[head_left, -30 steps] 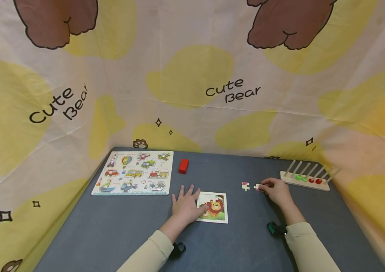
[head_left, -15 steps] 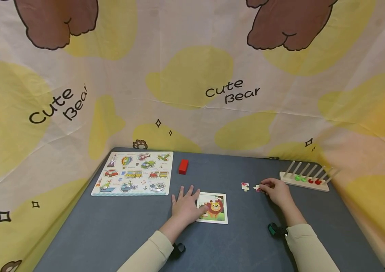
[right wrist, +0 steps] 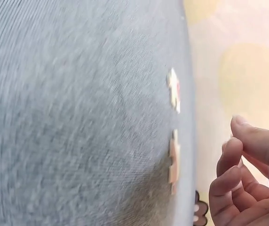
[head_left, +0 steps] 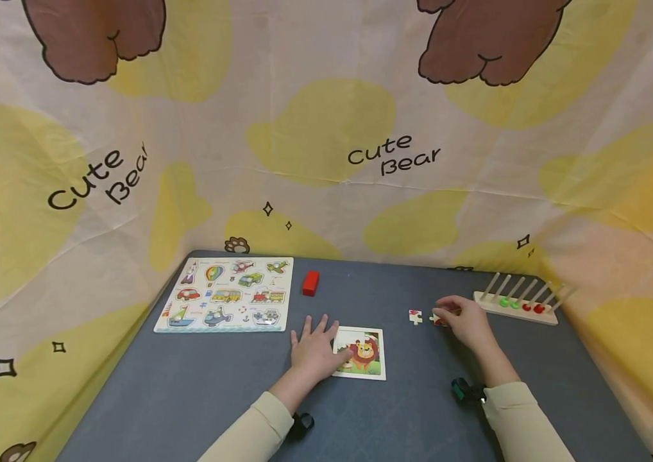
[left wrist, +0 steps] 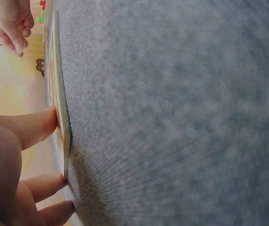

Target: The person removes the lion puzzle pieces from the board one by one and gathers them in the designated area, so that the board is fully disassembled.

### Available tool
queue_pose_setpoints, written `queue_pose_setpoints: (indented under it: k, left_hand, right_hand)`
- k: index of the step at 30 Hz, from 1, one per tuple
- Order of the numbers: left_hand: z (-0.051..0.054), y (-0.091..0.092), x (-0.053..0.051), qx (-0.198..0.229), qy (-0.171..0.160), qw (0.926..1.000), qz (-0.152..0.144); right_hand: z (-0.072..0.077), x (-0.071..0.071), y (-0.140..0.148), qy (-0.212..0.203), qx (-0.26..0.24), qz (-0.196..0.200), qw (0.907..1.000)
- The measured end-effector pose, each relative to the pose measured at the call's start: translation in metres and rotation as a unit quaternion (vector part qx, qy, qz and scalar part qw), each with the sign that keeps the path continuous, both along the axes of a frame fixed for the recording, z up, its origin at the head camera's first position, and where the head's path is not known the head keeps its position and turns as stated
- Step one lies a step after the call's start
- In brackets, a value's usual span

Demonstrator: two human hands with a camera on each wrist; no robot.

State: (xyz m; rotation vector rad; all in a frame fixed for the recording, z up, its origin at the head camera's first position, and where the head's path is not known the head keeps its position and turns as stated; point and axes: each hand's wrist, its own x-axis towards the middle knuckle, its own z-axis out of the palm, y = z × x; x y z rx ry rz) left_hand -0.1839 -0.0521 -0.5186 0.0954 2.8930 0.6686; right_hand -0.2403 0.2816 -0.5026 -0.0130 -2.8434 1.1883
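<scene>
One piece point(right wrist: 174, 162) is seen on the table point(head_left: 373, 417), under the fingertips of the right hand point(head_left: 467, 324) and apart from them; these fingers are loosely bent, with the thumb near the index. A second piece point(head_left: 415, 317) is found left of these fingertips, just beside the first. The lion puzzle point(head_left: 364, 356) is touched by the thumb of the left hand point(head_left: 312, 350), whose fingers are spread. Beyond those fingers, a vehicle board point(head_left: 225, 294) and a red block point(head_left: 311, 283) are set; a peg rack point(head_left: 516, 308) is placed right of the right fingers.
</scene>
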Motion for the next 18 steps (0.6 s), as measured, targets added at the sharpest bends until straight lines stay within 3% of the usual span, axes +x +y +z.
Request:
queue_pose_setpoints:
  k: [7, 18]
  left_hand:
    - [0.0, 0.0, 0.001, 0.006, 0.0, 1.0, -0.001]
    - [0.0, 0.0, 0.001, 0.003, 0.01, 0.9999, -0.001]
  right_hand:
    - [0.006, 0.005, -0.013, 0.0, -0.033, 0.012, 0.9994]
    - [0.009, 0.01, -0.041, 0.023, -0.031, 0.033, 0.9987]
